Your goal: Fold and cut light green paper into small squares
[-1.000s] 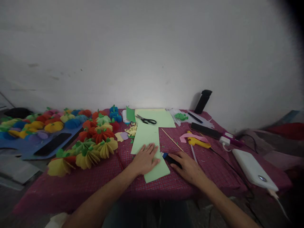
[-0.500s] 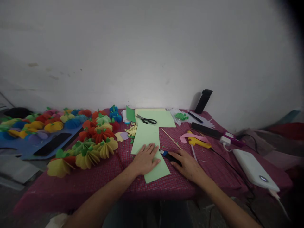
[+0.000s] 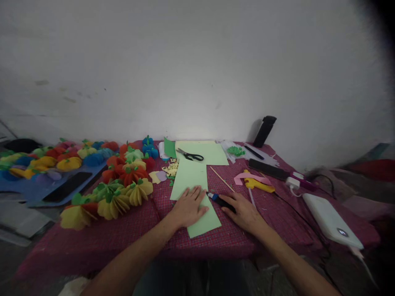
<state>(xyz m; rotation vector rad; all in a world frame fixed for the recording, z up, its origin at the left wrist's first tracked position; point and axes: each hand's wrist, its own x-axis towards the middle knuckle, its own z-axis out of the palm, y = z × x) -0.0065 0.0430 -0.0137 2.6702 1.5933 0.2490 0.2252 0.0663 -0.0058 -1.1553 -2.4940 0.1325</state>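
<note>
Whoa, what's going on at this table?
Someone's left hand is spread flat on light green paper. Their right hand holds what looks like a cutter, its tip beside the paper's edge. The scissors lie farther back, with no hand on them. Lots of colourful pumpkin-shaped crafts sit off to the left.

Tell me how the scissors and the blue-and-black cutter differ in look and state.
The scissors lie unheld on light green paper; the cutter is in the right hand.
The scissors have looped handles; the cutter has one straight body, blue near its tip.
The scissors are uncovered; the cutter is partly hidden by fingers.
Both have black on them, and both tips point leftward and away from the person.
</note>
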